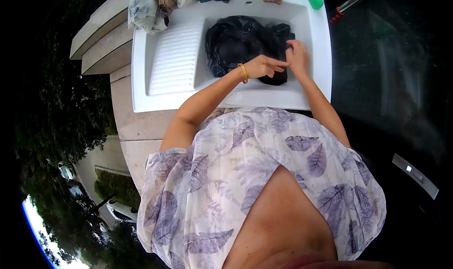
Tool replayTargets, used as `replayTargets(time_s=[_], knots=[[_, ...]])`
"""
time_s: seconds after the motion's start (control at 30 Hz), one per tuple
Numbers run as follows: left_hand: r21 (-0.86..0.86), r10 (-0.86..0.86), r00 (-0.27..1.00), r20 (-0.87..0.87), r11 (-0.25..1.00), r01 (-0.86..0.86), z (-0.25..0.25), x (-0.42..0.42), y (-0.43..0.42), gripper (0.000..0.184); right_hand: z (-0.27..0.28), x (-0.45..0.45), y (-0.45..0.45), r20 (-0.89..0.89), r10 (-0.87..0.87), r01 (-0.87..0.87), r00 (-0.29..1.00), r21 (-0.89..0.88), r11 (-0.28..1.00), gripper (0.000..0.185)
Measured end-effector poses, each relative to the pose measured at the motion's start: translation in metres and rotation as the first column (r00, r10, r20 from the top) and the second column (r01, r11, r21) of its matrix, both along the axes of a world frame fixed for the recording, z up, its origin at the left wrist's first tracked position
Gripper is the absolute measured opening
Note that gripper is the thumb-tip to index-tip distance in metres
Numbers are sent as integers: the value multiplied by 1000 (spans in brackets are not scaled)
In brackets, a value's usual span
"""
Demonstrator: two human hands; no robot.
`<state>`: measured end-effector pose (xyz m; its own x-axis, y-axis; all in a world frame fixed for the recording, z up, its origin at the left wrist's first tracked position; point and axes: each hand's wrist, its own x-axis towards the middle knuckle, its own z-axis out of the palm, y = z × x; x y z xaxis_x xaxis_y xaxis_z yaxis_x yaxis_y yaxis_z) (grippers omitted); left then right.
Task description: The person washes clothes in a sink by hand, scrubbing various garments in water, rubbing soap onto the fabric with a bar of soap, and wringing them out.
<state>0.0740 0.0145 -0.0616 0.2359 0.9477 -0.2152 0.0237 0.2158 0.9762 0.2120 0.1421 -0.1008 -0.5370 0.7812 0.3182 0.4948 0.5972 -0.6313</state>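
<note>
Here's the black cloth [236,45] bunched in the white sink [141,80], left hand [263,66] half-curled, one finger out, right hand [297,57] bent at the cloth's right edge (whether either grips, can't tell), probably soft, slippery, water-heavy, best grasped by a thick fold.

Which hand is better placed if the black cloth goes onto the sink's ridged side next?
Probably the left hand: it is nearer the ridged side, over the black cloth. The right hand is farther across, near the sink's right wall, with the left arm in between.
</note>
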Motion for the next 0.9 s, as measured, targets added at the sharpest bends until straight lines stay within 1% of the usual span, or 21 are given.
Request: replayTargets(time_s=[0.03,0.07,0.17,0.2,0.3,0.33,0.37,0.43,0.47,0.5,0.53,0.57,0.6,0.63,0.67,0.7,0.73,0.77,0.83,0.87,0.9], knots=[[-79,24,1000,5,997,-23,6,-2,-2,63,19,-7,-3,-9,101,-101,995,31,994,19],[-63,91,996,-18,994,-92,18,0,-4,51,30,-14,-5,-39,140,-145,989,-256,956,18],[-58,206,978,17,977,-205,21,-5,-5,44,38,-32,-7,22,380,-331,925,-444,833,23],[-42,196,980,41,980,-194,20,-8,-4,39,41,-38,-10,-25,450,-392,893,-538,747,30],[1,162,980,113,987,-163,10,-14,-11,26,19,-54,-14,47,482,-348,875,-631,693,34],[5,165,982,95,986,-166,5,-19,-11,20,14,-55,-13,54,548,-382,835,-659,647,34],[-37,166,985,49,986,-165,7,-22,-12,20,14,-58,-18,70,561,-382,825,-664,643,28],[-112,162,986,-40,980,-165,15,-31,-13,19,16,-51,-25,103,572,-355,814,-691,630,22],[-113,122,988,-99,985,-133,13,-37,-12,22,15,-48,-29,16,531,-367,847,-705,607,19],[-68,221,968,-115,971,-230,10,-40,-11,24,13,-45,-30,0,490,-351,872,-697,625,18],[-23,320,939,-125,945,-325,7,-41,-11,27,11,-38,-31,0,405,-300,914,-673,676,18],[22,416,900,-132,909,-417,11,-43,-11,30,22,-35,-32,-5,318,-245,948,-650,720,19],[200,465,843,-270,883,-424,16,-49,-11,40,23,-32,-25,-176,195,-261,965,-737,624,19],[265,464,748,-475,886,-382,23,-52,-12,52,25,-29,-16,-322,46,-298,946,-802,518,20],[310,433,680,-592,901,-303,21,-56,-12,59,45,-28,-6,-393,19,-365,919,-833,417,20],[338,400,596,-696,915,-219,17,-56,-13,67,69,-29,-3,-458,-5,-421,889,-821,386,20],[362,423,614,-667,904,-230,16,-52,-13,67,90,-32,-2,-473,67,-452,879,-778,437,21],[419,471,586,-659,877,-234,14,-50,-10,64,108,-35,0,-484,140,-486,864,-727,486,22],[530,562,530,-634,816,-231,15,-49,1,57,141,-35,9,-403,272,-478,874,-616,625,23],[589,634,524,-569,758,-279,19,-49,4,50,153,-35,13,-350,335,-481,875,-548,684,23],[618,677,535,-506,717,-323,23,-56,7,47,158,-37,23,-365,336,-479,868,-441,759,24]])
